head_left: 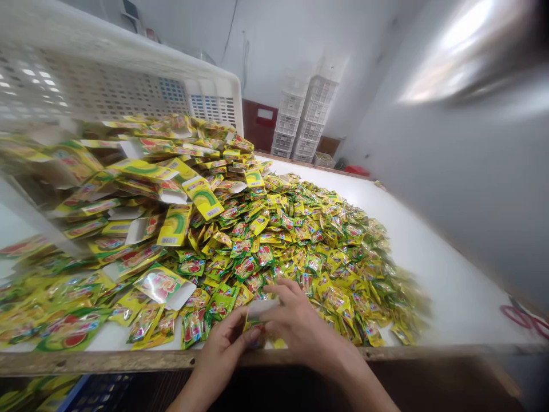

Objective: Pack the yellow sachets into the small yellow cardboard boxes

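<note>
My left hand (223, 343) and my right hand (300, 323) meet at the table's near edge, both closed around a small yellow-green carton (258, 313) with its white flap up. A big heap of small yellow-green sachets (309, 240) spreads across the white table (433, 269) just beyond my fingers. Flat and half-folded yellow-green cartons (171, 223) pile up to the left of the heap. What is inside the held carton is hidden.
A white perforated crate (107, 86) stands tipped at the back left over the cartons. Stacked white crates (302, 120) stand by the far wall. Red-handled scissors (525, 317) lie at the right edge. A wooden rim (128, 360) fronts the table.
</note>
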{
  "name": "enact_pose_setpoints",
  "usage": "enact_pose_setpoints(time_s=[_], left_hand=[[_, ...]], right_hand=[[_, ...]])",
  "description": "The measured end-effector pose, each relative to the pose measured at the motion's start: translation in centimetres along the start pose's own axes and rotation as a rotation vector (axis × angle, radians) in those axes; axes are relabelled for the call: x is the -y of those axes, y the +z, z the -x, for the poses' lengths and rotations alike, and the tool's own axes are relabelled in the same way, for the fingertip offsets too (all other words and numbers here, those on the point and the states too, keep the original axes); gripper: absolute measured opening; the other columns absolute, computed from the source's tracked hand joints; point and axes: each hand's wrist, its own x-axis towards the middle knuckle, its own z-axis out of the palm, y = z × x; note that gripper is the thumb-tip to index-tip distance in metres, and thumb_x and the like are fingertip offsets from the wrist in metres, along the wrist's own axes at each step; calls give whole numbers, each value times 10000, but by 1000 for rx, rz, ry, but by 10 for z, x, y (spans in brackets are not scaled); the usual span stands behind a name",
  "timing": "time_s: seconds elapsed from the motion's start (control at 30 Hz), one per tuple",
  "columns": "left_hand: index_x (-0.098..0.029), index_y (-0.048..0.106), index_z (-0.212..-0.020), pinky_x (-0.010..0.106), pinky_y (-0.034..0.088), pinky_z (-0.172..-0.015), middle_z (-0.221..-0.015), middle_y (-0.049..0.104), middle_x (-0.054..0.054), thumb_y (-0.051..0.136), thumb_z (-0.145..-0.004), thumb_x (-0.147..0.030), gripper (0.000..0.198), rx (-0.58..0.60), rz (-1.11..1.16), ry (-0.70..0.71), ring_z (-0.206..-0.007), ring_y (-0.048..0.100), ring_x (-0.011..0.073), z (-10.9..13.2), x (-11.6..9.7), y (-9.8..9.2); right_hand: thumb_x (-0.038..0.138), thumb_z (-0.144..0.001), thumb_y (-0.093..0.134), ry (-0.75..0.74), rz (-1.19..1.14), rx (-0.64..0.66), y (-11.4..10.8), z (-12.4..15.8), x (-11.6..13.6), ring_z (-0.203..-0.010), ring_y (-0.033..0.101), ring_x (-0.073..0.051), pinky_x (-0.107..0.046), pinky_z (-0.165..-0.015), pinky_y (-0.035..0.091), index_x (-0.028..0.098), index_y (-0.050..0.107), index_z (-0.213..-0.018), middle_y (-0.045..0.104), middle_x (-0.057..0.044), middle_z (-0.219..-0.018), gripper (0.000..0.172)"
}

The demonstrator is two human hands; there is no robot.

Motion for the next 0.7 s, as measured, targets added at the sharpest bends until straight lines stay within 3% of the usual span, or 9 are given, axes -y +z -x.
enact_pose_setpoints(time_s=[0.07,0.13,0.17,0.3,0.37,0.43,0.5,0.57,0.7], left_hand=[[-281,664,-1211,313,468,-975,-1218,696,22,653,-856,-373,367,-31,10,-39,-1163,595,252,1,2,-2],[-281,682,-1185,314,413,-1038,-1218,694,15,609,-884,-405,334,-92,34,-90,-1198,564,238,2,0,-3],[-277,695,-1162,313,387,-1059,-1206,697,13,595,-893,-408,315,-104,64,-122,-1201,557,230,3,-2,-4],[-227,742,-1002,300,448,-946,-995,740,18,628,-843,-283,204,30,229,-271,-996,621,207,2,-23,-4],[-199,740,-850,266,481,-803,-841,726,9,620,-787,-199,136,67,236,-315,-856,626,186,1,-32,-1],[-191,714,-755,251,487,-723,-749,700,-1,608,-772,-193,107,21,206,-309,-782,624,176,-2,-37,4],[-210,728,-820,277,513,-783,-817,726,0,643,-788,-272,109,-106,162,-249,-857,651,197,-5,-34,7],[-238,749,-952,333,501,-938,-993,756,15,714,-759,-376,240,-238,73,-169,-1036,649,238,-7,-27,7],[-261,753,-1058,404,460,-1054,-1164,738,37,746,-725,-464,390,-274,-130,-73,-1166,621,282,-9,-12,-2]], right_hand=[[203,-898,593,142,-240,-143,6,7,-4,-1102,560,-241,-414,-926,476,263,732,-942,634,-69,-1156,157],[281,-874,627,372,-563,-280,18,14,-9,-779,629,-178,-299,-660,526,227,696,-947,658,-47,-911,114],[321,-840,665,483,-738,-307,25,17,-11,-636,598,-145,-248,-535,482,213,670,-927,635,-19,-800,139],[243,-677,747,717,-1251,-145,47,18,-15,-389,357,-47,-161,-374,236,191,586,-797,496,74,-556,208],[167,-624,708,758,-1255,-133,50,13,-12,-366,261,-38,-167,-370,175,187,560,-686,416,96,-471,162],[145,-627,670,667,-1043,-281,48,8,-6,-419,348,-66,-183,-407,269,182,584,-622,450,67,-497,94],[146,-669,665,459,-748,-429,44,4,-1,-602,512,-117,-227,-547,416,189,684,-670,571,4,-673,46],[191,-746,669,316,-591,-430,39,1,1,-773,576,-162,-263,-658,469,224,762,-778,630,-36,-829,104],[323,-800,710,403,-711,-374,40,-4,-9,-656,574,-145,-254,-576,477,246,793,-846,652,-26,-769,122]])
